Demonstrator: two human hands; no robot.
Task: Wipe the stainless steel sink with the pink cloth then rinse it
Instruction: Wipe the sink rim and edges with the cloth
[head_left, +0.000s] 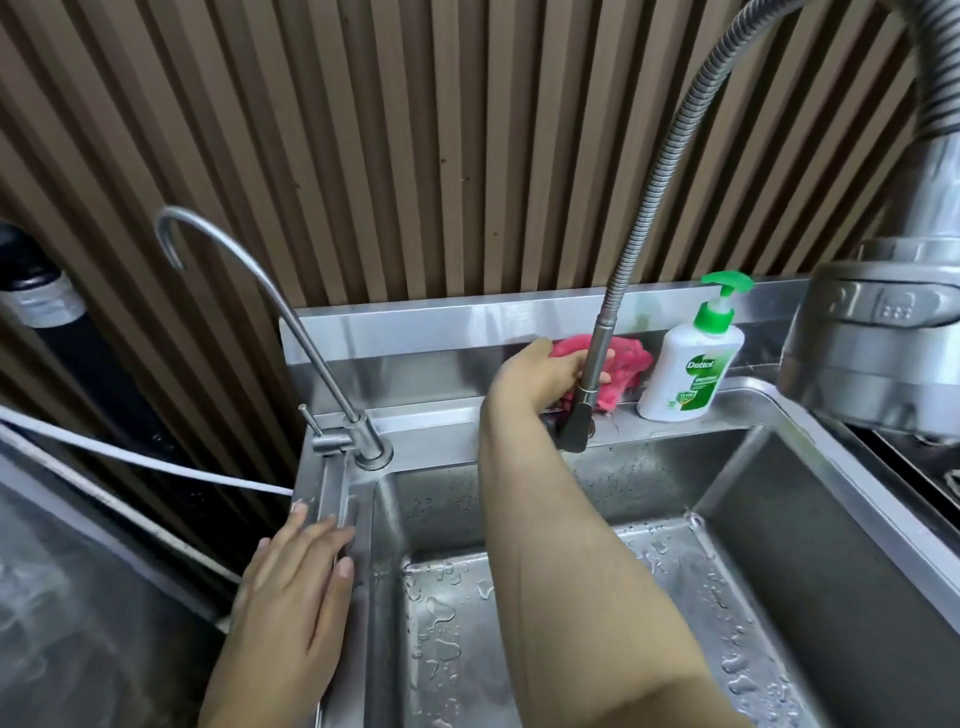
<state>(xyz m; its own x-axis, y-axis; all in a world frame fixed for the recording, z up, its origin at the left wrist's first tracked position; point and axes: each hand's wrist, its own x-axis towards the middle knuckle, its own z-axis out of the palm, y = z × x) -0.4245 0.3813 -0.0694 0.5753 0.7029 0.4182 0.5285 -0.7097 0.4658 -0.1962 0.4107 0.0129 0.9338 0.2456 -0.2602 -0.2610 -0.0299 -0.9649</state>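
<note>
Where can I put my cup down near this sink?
Bare spots: the wet sink floor, between the right forearm and the right wall, and the back ledge between the small tap and the right hand. Crowded: the ledge's right end, with pink cloth, hose tap and soap bottle. The left hand covers the left rim.

Bright, even light is cast from above, and shadows are kept soft. Pale glare is seen on the upright stainless steel back panel (415, 325) and the wet rectangular stainless steel sink (737, 597). Edge lines are bowed, and the large grey metal spray head (878, 343) is blurred.
</note>
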